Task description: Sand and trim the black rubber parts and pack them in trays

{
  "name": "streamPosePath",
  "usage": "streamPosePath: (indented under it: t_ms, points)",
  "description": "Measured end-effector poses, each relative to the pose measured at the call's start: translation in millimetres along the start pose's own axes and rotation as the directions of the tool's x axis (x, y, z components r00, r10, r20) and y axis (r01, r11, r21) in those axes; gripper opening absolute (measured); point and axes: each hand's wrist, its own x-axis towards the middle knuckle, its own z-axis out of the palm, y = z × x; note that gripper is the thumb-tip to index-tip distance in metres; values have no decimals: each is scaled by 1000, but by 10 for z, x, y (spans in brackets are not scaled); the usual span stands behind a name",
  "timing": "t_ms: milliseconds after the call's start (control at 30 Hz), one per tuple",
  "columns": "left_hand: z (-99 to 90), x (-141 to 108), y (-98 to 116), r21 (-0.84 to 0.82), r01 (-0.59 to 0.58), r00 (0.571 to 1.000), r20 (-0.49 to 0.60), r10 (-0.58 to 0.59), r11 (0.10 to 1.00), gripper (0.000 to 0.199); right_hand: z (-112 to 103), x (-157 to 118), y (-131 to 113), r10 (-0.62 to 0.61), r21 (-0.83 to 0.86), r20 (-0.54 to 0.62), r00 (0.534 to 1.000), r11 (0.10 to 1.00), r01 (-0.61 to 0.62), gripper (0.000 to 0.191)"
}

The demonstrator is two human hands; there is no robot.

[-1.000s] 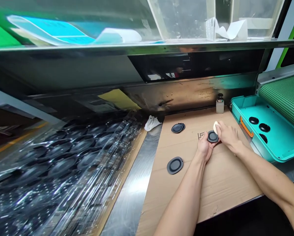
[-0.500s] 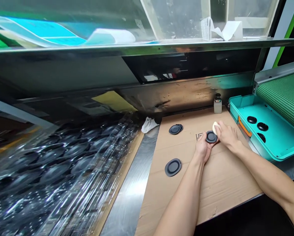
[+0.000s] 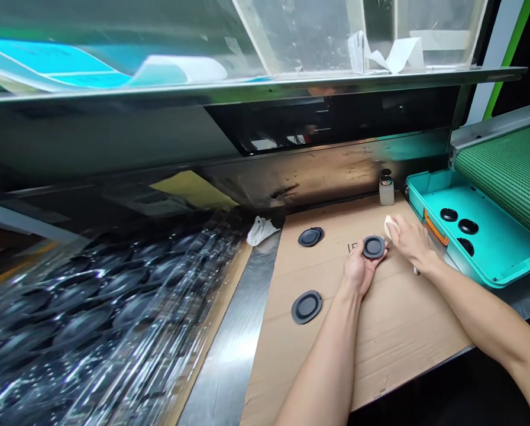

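A dark oval part (image 3: pixel 374 247) with a round recess is held in my left hand (image 3: pixel 359 269), its face turned up above the cardboard sheet (image 3: pixel 380 331). To the right of it, my right hand (image 3: pixel 407 238) pinches a small cream-coloured pad (image 3: pixel 391 225), which is apart from the oval part. On the cardboard's left side lie a similar dark oval part (image 3: pixel 306 306) and, farther back, more dark oval pieces (image 3: pixel 310 236) that overlap. A small bottle with a dark cap (image 3: pixel 386 192) stands at the cardboard's back edge.
Right of the cardboard sits a turquoise tray (image 3: pixel 482 273) with black round pieces (image 3: pixel 468 226), beside a green conveyor belt (image 3: pixel 509 171). Clear plastic trays of dark parts (image 3: pixel 78 293) fill the left. A crumpled white cloth (image 3: pixel 262 231) lies behind the metal strip. A metal shelf (image 3: pixel 265 89) spans above.
My right hand and the pad have come away from the oval part, leaving a gap. The oval part's face now shows fully in my left hand. The whole view has shifted slightly.
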Motion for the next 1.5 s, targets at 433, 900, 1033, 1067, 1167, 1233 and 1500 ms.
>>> streamPosePath:
  t_ms: [433, 900, 1033, 1067, 1167, 1233, 1500]
  points:
    - [-17, -176, 255, -147, 201, 967, 186, -172, 969, 47, 98, 50, 262, 37, 109, -46, 998, 993, -32, 43]
    - [-19, -102, 255, -169, 256, 966, 73, -247, 952, 78, -367, -50, 241, 54, -289, 363, 930, 956, 57, 42]
    - [-37, -81, 232, -148, 247, 968, 76, -238, 958, 78, -396, -96, 225, -83, -209, 413, 907, 961, 183, 19]
    - [-39, -77, 225, -145, 242, 970, 76, -233, 959, 77, -417, -113, 220, -130, -134, 442, 887, 969, 208, 18]
    - [-35, -63, 204, -146, 227, 972, 89, -216, 963, 72, -512, -161, 187, -332, 272, 594, 733, 940, 205, 30]
    - [-29, -52, 188, -137, 225, 972, 97, -213, 965, 69, -551, -184, 142, -476, 537, 617, 626, 837, 106, 36]
    - [15, -97, 125, 58, 164, 972, 160, -171, 985, 72, -179, -117, 19, -362, 555, 34, 932, 782, 284, 18]
